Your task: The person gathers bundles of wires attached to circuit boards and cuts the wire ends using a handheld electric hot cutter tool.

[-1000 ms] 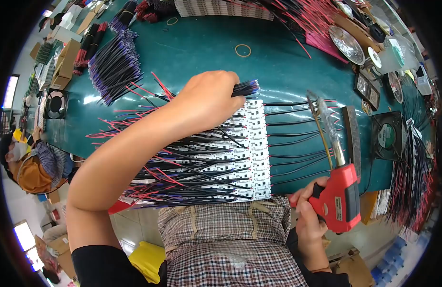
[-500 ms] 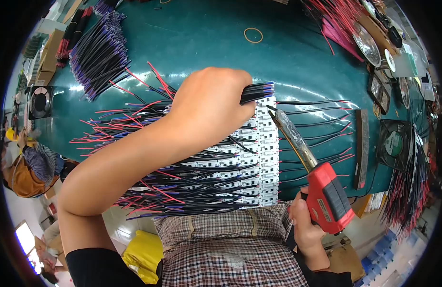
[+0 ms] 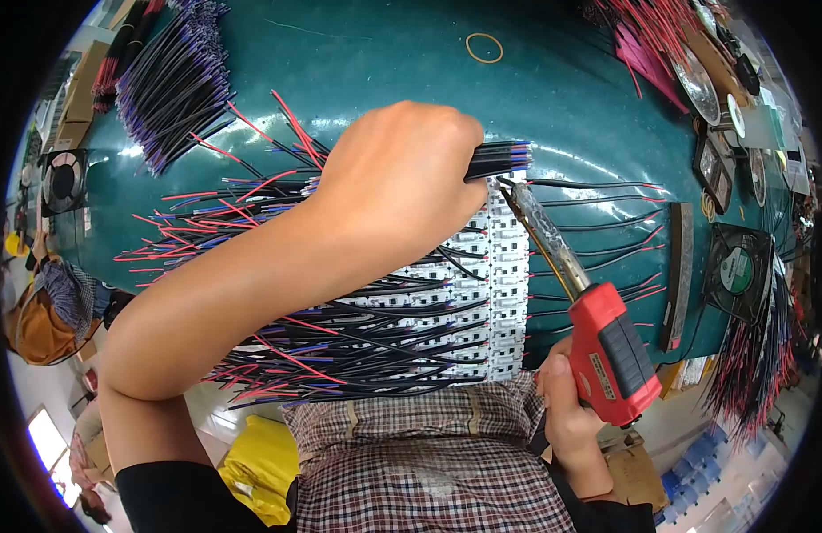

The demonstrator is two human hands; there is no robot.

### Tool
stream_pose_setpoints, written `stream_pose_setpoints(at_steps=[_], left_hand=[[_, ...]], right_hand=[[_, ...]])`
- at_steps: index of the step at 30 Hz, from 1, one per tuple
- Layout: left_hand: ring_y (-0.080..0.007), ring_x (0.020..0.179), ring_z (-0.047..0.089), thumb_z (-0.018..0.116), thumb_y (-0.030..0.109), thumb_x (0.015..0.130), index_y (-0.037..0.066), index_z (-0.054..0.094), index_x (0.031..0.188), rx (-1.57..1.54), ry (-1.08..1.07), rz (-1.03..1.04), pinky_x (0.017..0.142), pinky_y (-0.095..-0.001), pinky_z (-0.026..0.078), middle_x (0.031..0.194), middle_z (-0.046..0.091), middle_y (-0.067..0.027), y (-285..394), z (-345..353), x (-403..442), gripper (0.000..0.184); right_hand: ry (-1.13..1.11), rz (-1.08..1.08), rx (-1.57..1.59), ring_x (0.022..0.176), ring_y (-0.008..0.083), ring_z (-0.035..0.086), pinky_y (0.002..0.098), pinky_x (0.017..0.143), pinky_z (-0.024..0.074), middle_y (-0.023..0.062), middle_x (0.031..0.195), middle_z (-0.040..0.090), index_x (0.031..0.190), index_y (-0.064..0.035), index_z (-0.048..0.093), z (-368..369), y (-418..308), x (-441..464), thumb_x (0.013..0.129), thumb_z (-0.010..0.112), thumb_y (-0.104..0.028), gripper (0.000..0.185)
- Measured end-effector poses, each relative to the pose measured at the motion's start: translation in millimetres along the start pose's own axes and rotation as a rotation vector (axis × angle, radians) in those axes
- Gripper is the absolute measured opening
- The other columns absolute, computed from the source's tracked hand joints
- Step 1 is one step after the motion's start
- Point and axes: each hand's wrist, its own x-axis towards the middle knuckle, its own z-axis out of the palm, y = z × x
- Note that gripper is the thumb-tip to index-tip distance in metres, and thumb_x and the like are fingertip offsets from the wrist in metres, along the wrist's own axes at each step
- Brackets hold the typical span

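My left hand point(image 3: 407, 173) is closed around a bundle of short black wires point(image 3: 504, 158) with bluish ends, over the top of the white circuit boards point(image 3: 507, 293). My right hand point(image 3: 571, 413) grips a red and black soldering gun point(image 3: 614, 355) at the right. Its thin tip touches or hovers just above the top board, close under the bundle; I cannot tell which. Black wires with red ends stick out both sides of the boards. A dense layer of black and red wires point(image 3: 331, 342) covers the boards' left part, and my left forearm hides some of it.
On the green table point(image 3: 375, 67) lie a rubber band point(image 3: 484, 48) and a pile of black wires point(image 3: 175, 84). A dark bar point(image 3: 676, 275) and a fan point(image 3: 738, 271) stand at the right, another fan point(image 3: 64, 180) at the left. Red wires point(image 3: 646, 22) lie at top right.
The view has shifted slightly. The wire bundle, my left hand and the soldering gun's tip stay together at the top of the boards. Both hands keep their hold.
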Motion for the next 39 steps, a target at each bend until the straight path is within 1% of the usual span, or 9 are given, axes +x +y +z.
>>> stream_pose_setpoints(at_steps=[6, 12, 14, 23, 29, 30, 32, 36, 39], left_hand=[[-0.0426, 0.074, 0.065, 0.073, 0.020, 0.080, -0.004, 0.069, 0.083, 0.014, 0.005, 0.019, 0.070, -0.0485, 0.051, 0.074, 0.066, -0.0236, -1.3, 0.5, 2.3, 0.025], [-0.0433, 0.074, 0.065, 0.073, 0.019, 0.078, -0.005, 0.069, 0.081, 0.042, -0.014, 0.048, 0.071, -0.0490, 0.051, 0.074, 0.065, -0.0245, -2.3, 0.0, 6.1, 0.024], [-0.0437, 0.075, 0.065, 0.073, 0.018, 0.077, -0.005, 0.069, 0.081, 0.045, -0.025, 0.049, 0.071, -0.0495, 0.051, 0.073, 0.065, -0.0248, -2.4, 0.2, 7.6, 0.024], [-0.0450, 0.078, 0.064, 0.074, 0.016, 0.074, -0.006, 0.069, 0.079, 0.050, -0.004, 0.090, 0.075, -0.0516, 0.051, 0.073, 0.063, -0.0266, -0.8, -0.6, 11.3, 0.023], [-0.0453, 0.078, 0.065, 0.074, 0.016, 0.074, -0.006, 0.070, 0.080, 0.059, -0.040, 0.083, 0.075, -0.0516, 0.051, 0.075, 0.064, -0.0272, 0.5, -3.3, 13.7, 0.023], [-0.0454, 0.078, 0.065, 0.074, 0.015, 0.073, -0.007, 0.069, 0.079, 0.050, -0.046, 0.081, 0.075, -0.0515, 0.051, 0.075, 0.064, -0.0273, 0.5, -3.5, 13.8, 0.023], [-0.0454, 0.078, 0.065, 0.074, 0.015, 0.073, -0.007, 0.069, 0.079, 0.041, -0.052, 0.082, 0.075, -0.0513, 0.052, 0.076, 0.064, -0.0275, 0.7, -3.6, 14.5, 0.023], [-0.0448, 0.078, 0.065, 0.073, 0.013, 0.073, -0.007, 0.069, 0.080, 0.048, -0.047, 0.083, 0.075, -0.0505, 0.052, 0.075, 0.065, -0.0271, 0.9, -2.8, 15.5, 0.021], [-0.0444, 0.077, 0.065, 0.073, 0.013, 0.074, -0.006, 0.069, 0.080, 0.016, -0.036, 0.109, 0.074, -0.0499, 0.052, 0.074, 0.064, -0.0265, -1.9, -4.1, 16.1, 0.019]], right_hand=[[0.015, 0.002, 0.009, 0.054, 0.0072, 0.049, 0.0233, 0.048, 0.0385, 0.0039, 0.074, 0.056, 0.103, 0.0017, 0.057, 2.9, -4.4, 3.7, 0.096, 0.060, -0.006, 0.011], [0.033, 0.134, 0.073, 0.055, 0.0074, 0.049, 0.0234, 0.050, 0.0393, 0.0049, 0.076, 0.059, 0.100, 0.0006, 0.058, 4.8, -15.4, 5.1, 0.096, 0.061, -0.007, 0.009], [-0.019, 0.048, -0.049, 0.055, 0.0075, 0.050, 0.0233, 0.051, 0.0395, 0.0047, 0.076, 0.059, 0.100, 0.0003, 0.059, 1.9, -10.7, 3.7, 0.096, 0.061, -0.008, 0.009], [-0.051, -0.016, -0.118, 0.055, 0.0076, 0.050, 0.0234, 0.050, 0.0397, 0.0042, 0.075, 0.057, 0.101, 0.0005, 0.058, -2.7, -7.2, 3.0, 0.096, 0.060, -0.007, 0.009], [-0.025, -0.087, -0.056, 0.051, 0.0085, 0.046, 0.0239, 0.048, 0.0386, 0.0073, 0.078, 0.058, 0.106, 0.0021, 0.055, -4.8, 0.2, -1.9, 0.096, 0.061, -0.006, 0.014], [-0.027, -0.086, -0.057, 0.051, 0.0085, 0.046, 0.0239, 0.048, 0.0386, 0.0073, 0.078, 0.058, 0.106, 0.0021, 0.055, -5.5, -1.9, -3.6, 0.096, 0.061, -0.006, 0.014], [-0.014, 0.064, -0.011, 0.052, 0.0088, 0.046, 0.0245, 0.047, 0.0384, 0.0076, 0.078, 0.057, 0.109, 0.0024, 0.054, -6.9, -8.3, -7.0, 0.096, 0.061, -0.006, 0.016], [0.023, 0.073, 0.101, 0.053, 0.0088, 0.046, 0.0243, 0.047, 0.0384, 0.0078, 0.079, 0.057, 0.110, 0.0030, 0.054, -5.2, -0.7, -8.5, 0.096, 0.060, -0.006, 0.017], [-0.067, -0.022, -0.015, 0.054, 0.0087, 0.046, 0.0237, 0.047, 0.0379, 0.0084, 0.079, 0.058, 0.111, 0.0034, 0.053, -8.0, 0.1, -5.5, 0.096, 0.060, -0.006, 0.018]])
